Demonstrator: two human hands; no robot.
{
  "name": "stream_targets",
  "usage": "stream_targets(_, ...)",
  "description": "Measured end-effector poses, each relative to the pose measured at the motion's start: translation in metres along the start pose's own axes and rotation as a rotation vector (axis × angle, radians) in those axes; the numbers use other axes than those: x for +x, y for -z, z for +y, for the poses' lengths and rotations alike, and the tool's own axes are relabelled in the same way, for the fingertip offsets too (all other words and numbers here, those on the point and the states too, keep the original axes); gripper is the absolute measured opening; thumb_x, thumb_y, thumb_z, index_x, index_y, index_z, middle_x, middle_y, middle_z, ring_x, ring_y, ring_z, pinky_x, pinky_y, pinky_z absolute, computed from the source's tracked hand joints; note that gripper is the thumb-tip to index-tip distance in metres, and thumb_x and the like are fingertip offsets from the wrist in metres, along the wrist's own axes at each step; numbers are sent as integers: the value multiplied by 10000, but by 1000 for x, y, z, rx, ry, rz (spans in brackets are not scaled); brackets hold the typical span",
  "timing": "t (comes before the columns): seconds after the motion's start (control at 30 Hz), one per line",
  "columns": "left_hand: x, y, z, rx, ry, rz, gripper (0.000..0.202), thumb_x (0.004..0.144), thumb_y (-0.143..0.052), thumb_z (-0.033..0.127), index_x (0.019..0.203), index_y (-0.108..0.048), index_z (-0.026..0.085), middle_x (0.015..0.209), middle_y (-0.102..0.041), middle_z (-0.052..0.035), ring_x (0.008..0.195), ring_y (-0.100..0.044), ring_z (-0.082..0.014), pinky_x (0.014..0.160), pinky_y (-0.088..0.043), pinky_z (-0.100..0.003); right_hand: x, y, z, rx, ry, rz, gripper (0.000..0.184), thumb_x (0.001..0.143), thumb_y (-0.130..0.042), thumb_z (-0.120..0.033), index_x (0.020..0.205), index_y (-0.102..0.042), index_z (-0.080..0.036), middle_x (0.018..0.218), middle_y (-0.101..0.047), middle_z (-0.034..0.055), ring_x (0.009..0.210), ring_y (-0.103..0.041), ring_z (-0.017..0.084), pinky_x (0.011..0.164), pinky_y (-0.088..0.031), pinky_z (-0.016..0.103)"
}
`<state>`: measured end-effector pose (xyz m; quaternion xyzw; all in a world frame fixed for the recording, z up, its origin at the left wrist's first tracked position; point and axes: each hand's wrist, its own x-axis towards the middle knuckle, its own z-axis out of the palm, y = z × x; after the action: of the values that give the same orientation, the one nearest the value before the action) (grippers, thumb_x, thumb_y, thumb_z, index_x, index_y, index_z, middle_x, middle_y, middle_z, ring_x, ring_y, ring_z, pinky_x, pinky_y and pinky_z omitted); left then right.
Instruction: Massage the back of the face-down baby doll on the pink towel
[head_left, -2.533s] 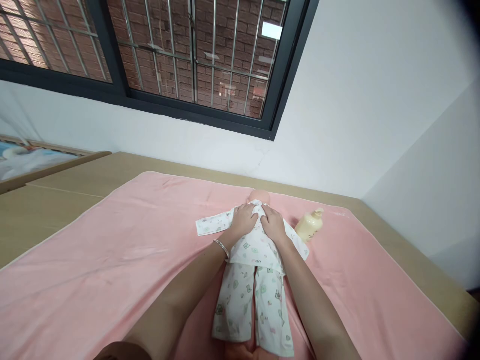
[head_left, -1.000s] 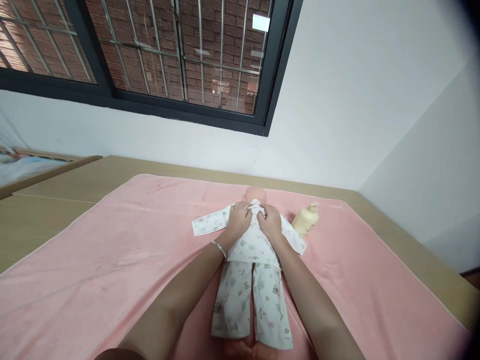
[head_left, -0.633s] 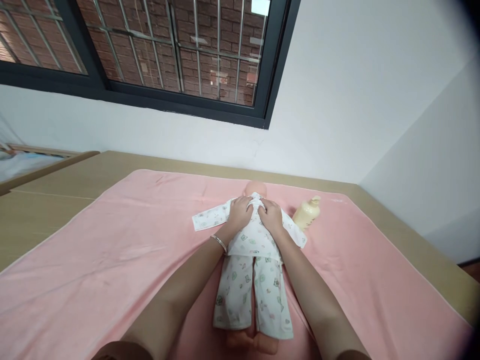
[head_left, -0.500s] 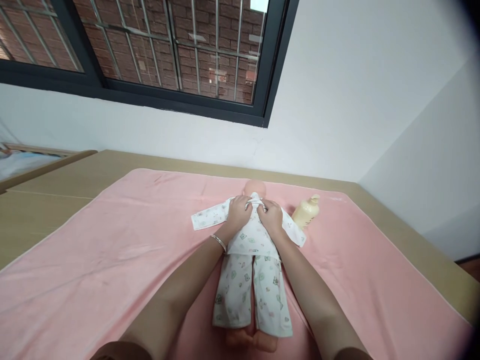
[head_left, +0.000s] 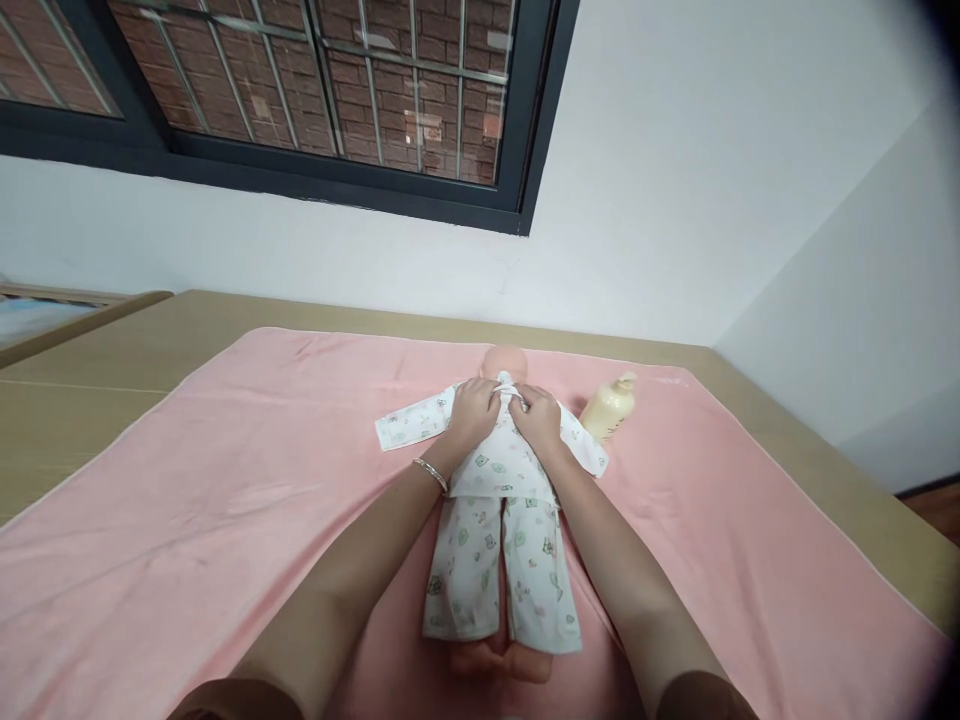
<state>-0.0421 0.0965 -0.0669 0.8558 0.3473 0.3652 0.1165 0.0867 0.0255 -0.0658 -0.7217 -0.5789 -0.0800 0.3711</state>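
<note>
A baby doll (head_left: 504, 362) lies on its back on a pink blanket (head_left: 300, 430), its head toward the wall and its feet toward me. It wears a white printed pajama top (head_left: 506, 468) and matching pajama pants (head_left: 465, 570). At the doll's chest, just below the neck, my left hand (head_left: 474, 412) pinches the front of the top. My right hand (head_left: 537, 412) grips the same cloth from the other side, close to the left one. The sleeves stretch out to both sides. What lies under my fingers is hidden.
A pale yellow pump bottle (head_left: 609, 408) lies tilted on the blanket by the doll's right-hand sleeve. The blanket covers a wooden surface (head_left: 187, 330) against a white wall. Above is a dark-framed window (head_left: 337, 190) with metal bars.
The view has shifted slightly, so everything sits a little higher and to the left. Both hands stay at the chest of the pajama top, with barely any visible movement.
</note>
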Motion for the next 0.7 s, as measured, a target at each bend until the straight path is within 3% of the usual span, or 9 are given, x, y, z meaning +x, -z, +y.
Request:
stream_targets(0.17, -4, -1, 3, 41, 71, 86, 194, 903, -488, 207, 986, -663, 188, 1014, -700, -88, 1027, -602, -250, 926, -446, -393, -6, 2, -7, -82, -131, 24, 320, 907, -464, -321, 1073, -726, -244, 1014, -751, 35, 935, -666, 218, 824, -448, 287)
stream_targets(0.4, 0, -6, -5, -31, 91, 9, 305, 903, -466, 218, 1139, -657, 183, 1178, -696, -81, 1134, -591, -252, 1036, -411, -415, 7, -3, 5, -53, 0, -111, 423, 893, -425, -238, 1253, -637, -170, 1285, -656, 94, 1186, -580, 245, 1053, -380, 356)
stream_targets(0.7, 0, -5, -5, -67, 112, -3, 337, 897, -467, 240, 1172, -655, 190, 1231, -684, -79, 1177, -585, -249, 1077, -402, -420, 8, -2, 6, -35, -27, -127, 420, 893, -422, -252, 1246, -638, -179, 1300, -645, 90, 1180, -578, 247, 1054, -383, 368)
